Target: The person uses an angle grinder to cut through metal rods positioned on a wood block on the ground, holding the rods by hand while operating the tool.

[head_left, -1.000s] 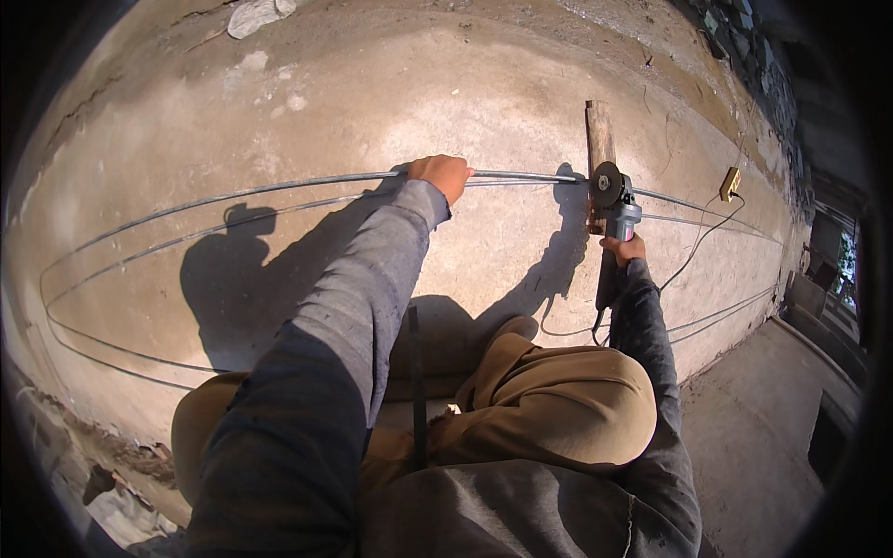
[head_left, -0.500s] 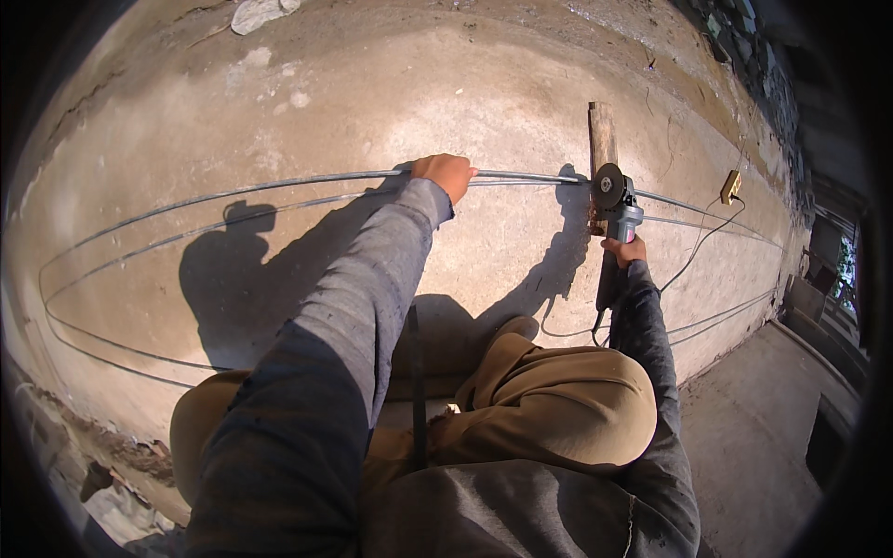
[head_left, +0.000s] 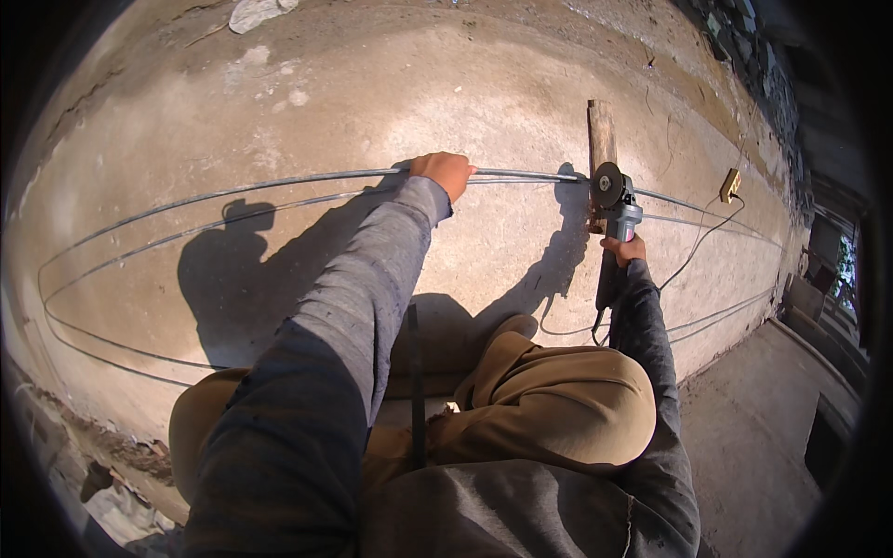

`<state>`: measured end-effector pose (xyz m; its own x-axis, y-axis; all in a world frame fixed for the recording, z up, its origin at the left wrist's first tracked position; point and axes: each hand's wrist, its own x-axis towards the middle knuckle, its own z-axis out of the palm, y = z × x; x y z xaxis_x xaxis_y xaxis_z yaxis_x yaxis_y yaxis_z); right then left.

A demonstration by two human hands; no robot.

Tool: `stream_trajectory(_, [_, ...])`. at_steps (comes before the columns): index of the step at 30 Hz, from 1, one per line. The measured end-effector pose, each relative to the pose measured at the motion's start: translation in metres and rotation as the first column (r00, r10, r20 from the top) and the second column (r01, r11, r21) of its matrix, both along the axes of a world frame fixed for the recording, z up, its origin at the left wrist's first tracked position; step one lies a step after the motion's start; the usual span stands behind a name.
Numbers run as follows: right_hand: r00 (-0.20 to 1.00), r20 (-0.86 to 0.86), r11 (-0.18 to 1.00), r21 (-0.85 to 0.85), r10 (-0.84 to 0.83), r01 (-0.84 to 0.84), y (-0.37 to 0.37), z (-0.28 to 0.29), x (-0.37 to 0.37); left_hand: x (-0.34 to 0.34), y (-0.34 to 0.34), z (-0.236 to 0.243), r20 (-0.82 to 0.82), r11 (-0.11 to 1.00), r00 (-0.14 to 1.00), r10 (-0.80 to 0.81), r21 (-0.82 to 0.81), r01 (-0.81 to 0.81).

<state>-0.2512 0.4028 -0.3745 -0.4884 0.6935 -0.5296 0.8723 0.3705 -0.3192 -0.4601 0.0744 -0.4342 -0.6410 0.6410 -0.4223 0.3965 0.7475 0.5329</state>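
My left hand (head_left: 443, 175) is closed around a long grey metal rod (head_left: 270, 181), which runs across the concrete to the right. In my right hand (head_left: 625, 249) is an angle grinder (head_left: 621, 216), gripped by its body. Its dark round disc (head_left: 608, 185) sits at the rod where the rod crosses a wooden block (head_left: 602, 135). Whether the disc touches the metal cannot be made out. Below the block, the grinder's power cord (head_left: 600, 325) hangs from the tool's rear end. My fingertips are partly hidden on both hands.
More rod (head_left: 130, 349) bends round at the far left and comes back near my knees. A yellowish socket box (head_left: 730, 186) with a cord (head_left: 693, 251) lies at the right. Rubble (head_left: 735, 37) lines the far right edge. A whitish scrap (head_left: 260, 13) lies at the far side.
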Motion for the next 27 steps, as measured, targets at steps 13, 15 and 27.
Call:
stream_trajectory(13, [0.999, 0.032, 1.000, 0.020, -0.009, 0.009, -0.003, 0.002, -0.005, 0.002, -0.002, -0.007, -0.018, 0.999, 1.000, 0.020, 0.041, -0.019])
stream_trajectory(15, [1.000, 0.018, 1.000, 0.009, -0.023, 0.023, -0.006, 0.003, -0.004, 0.001, -0.001, -0.008, -0.019, 1.000, 1.000, 0.016, 0.026, -0.016])
stream_trajectory(27, [1.000, -0.005, 1.000, -0.008, -0.030, 0.030, 0.001, -0.002, 0.001, 0.002, 0.001, -0.006, -0.012, 1.000, 1.000, 0.012, 0.011, -0.012])
